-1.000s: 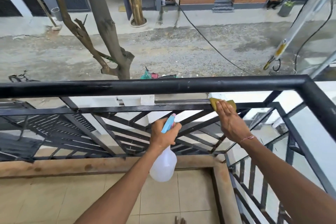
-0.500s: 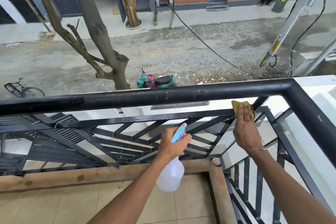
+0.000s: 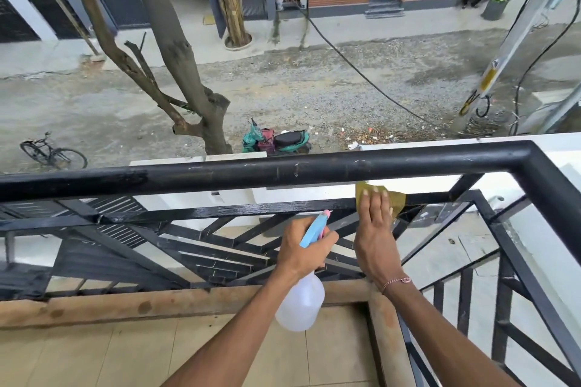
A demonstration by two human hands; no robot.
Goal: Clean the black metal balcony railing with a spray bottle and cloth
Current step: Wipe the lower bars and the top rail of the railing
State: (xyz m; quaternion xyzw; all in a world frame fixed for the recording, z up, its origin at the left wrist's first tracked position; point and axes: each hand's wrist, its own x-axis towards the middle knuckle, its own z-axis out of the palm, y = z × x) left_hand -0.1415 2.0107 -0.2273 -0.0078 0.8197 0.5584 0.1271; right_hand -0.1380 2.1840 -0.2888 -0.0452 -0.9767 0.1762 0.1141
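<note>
The black metal railing (image 3: 283, 171) crosses the view and turns a corner at the right. Below its thick top rail runs a thinner horizontal bar (image 3: 251, 210) that looks wet. My right hand (image 3: 375, 229) lies flat with straight fingers on a yellow-olive cloth (image 3: 397, 198), pressing it against that thinner bar near the corner. My left hand (image 3: 301, 248) grips the neck of a translucent white spray bottle (image 3: 300, 305) with a blue and pink trigger head (image 3: 314, 228), held just left of the right hand, nozzle pointing up toward the bars.
A brown ledge (image 3: 157, 302) edges the tiled balcony floor (image 3: 94, 355) beneath the railing. The side section of railing (image 3: 534, 261) runs down the right. Far below lie a gravel street, a tree trunk (image 3: 188, 72), a parked scooter (image 3: 276, 141) and a bicycle (image 3: 53, 152).
My right hand slid the cloth along the thin bar to the right toward the corner, then back left a little. The left hand keeps holding the bottle; the view tilted down.
</note>
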